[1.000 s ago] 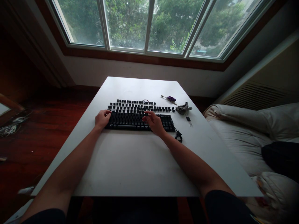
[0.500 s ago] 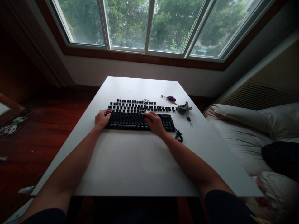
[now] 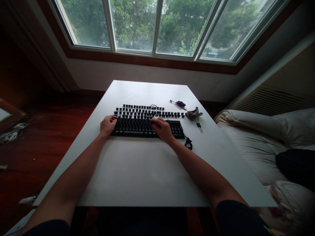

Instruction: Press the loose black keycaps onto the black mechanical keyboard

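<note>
A black keyboard (image 3: 134,127) lies across the white table in front of me. My left hand (image 3: 108,125) is closed on its left end, fingers at the far corner. Over the right-middle part of the keyboard rests my right hand (image 3: 162,128), its thumb and fingers bent together near the far edge; whatever is between the fingertips is too small to make out. Just beyond the keyboard, several loose black keycaps (image 3: 137,111) stand in rows. A thin wire-like tool (image 3: 155,116) lies among them, partly behind my right hand.
To the right lie a grey cloth (image 3: 194,113), a small brush (image 3: 199,126), a purple item (image 3: 180,103) by a thin stick, and the keyboard's coiled cable (image 3: 188,143). A pale sofa (image 3: 248,147) stands right of the white table (image 3: 142,170). Cables (image 3: 11,136) lie on the floor at left.
</note>
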`<state>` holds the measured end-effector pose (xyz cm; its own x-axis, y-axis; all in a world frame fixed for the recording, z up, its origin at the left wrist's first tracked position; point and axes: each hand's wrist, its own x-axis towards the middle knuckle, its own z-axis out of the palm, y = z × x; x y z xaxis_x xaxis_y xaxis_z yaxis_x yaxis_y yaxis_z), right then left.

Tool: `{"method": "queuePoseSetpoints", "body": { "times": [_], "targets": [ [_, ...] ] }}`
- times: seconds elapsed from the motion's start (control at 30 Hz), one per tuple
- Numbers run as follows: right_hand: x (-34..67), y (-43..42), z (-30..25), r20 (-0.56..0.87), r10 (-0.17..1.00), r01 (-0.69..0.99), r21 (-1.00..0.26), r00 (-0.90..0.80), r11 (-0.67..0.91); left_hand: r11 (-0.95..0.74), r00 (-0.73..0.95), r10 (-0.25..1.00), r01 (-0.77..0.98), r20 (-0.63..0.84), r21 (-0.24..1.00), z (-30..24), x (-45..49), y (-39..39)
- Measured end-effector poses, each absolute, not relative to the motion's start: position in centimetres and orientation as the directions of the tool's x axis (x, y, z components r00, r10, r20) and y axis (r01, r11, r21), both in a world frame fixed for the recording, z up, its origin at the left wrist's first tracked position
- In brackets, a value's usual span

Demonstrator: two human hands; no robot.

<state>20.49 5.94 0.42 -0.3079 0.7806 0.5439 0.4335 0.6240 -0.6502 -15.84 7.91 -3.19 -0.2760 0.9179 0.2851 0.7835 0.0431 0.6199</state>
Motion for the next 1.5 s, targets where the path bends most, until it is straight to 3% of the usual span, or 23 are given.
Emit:
{"method": "queuePoseSetpoints", "body": {
  "times": [0.3,0.7,0.97,1.3,1.5],
  "targets": [
    [20.5,6.7,-0.3,0.474,0.833,0.45,-0.701,-0.284,0.553,0.063,-0.288,0.915,0.793,0.283,0.605,-2.8,-15.5,7.6],
    [21.0,8.1,-0.6,0.381,0.764,0.612,-0.458,-0.521,0.645,0.055,-0.288,0.913,0.789,0.289,0.611,-2.8,-15.6,7.6],
    [20.5,7.4,0.6,0.32,0.767,0.712,-0.293,-0.556,0.638,0.073,-0.297,0.913,0.794,0.28,0.603,-2.6,-15.4,7.6],
    [20.6,7.5,1.1,0.294,0.786,0.721,-0.315,-0.544,0.617,0.051,-0.29,0.909,0.789,0.299,0.612,-2.8,-15.5,7.6],
    [20.3,7.1,1.4,0.261,0.798,0.758,-0.256,-0.544,0.6,0.07,-0.295,0.913,0.795,0.283,0.603,-2.6,-15.4,7.5]
  ]
}}
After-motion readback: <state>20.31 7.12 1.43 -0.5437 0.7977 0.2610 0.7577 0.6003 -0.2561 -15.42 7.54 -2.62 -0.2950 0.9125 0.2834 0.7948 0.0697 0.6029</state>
